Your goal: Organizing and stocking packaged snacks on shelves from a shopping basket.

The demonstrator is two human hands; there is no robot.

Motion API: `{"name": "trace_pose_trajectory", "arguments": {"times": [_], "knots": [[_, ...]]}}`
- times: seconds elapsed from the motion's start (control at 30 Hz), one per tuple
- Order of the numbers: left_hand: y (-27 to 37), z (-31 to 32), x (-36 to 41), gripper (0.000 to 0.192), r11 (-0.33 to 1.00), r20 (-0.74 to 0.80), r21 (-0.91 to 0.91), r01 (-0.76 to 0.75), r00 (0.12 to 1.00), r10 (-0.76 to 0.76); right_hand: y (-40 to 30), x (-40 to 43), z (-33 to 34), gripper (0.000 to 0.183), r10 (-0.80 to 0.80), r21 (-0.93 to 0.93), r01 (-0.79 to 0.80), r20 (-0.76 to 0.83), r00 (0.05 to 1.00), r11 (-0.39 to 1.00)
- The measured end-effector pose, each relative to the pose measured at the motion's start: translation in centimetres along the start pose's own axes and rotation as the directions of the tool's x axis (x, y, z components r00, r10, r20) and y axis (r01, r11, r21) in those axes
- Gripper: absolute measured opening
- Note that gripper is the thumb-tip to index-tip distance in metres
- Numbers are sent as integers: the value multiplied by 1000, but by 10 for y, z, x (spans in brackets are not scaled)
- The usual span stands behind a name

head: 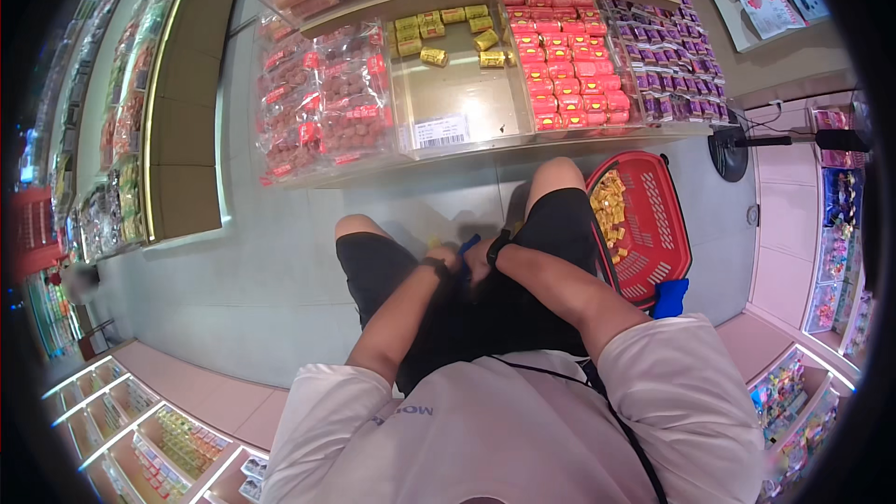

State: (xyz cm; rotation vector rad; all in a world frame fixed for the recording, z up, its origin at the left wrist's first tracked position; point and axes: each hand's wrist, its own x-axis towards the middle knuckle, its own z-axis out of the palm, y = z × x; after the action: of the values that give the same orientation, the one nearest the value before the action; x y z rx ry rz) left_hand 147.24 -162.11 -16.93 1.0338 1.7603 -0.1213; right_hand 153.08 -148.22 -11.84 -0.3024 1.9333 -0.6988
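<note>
Both my hands are low between my bent knees, close together and blurred. My left hand (442, 257) and my right hand (479, 258) are beside a small blue thing (469, 245), whose kind I cannot tell; which hand grips it is unclear. A bit of yellow shows just beyond my left hand. To the right of my right knee stands a red plastic shopping basket (647, 224) with small yellow-wrapped packets (607, 206) in it. A blue cloth-like thing (670, 298) lies at the basket's near corner.
A clear-walled display bin (458, 94) ahead holds several yellow wrapped rolls (434, 56). Beside it are bagged round sweets (353, 91), red wrapped rolls (570, 70) and purple packets (672, 63). A black round stand base (728, 154) is right of the basket; shelving (185, 119) stands left.
</note>
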Motion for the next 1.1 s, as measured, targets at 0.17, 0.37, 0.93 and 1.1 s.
{"name": "trace_pose_trajectory", "arguments": {"times": [0.17,0.37,0.93,1.1], "knots": [[-1,16,-13,25,986,-58,-18,166,984,-166,-12,-19,-3,80,19,88,-35,173,985,995],[40,-23,-65,42,937,-268,-251,243,913,-308,-27,-15,17,90,118,-36,-118,5,993,992],[55,-212,-282,30,796,-956,-293,-530,168,-241,-18,-55,-19,34,126,654,314,-534,836,688],[4,-255,-266,44,881,-927,-315,-351,-83,-365,-20,-88,-25,33,194,609,354,-652,733,710]]}}
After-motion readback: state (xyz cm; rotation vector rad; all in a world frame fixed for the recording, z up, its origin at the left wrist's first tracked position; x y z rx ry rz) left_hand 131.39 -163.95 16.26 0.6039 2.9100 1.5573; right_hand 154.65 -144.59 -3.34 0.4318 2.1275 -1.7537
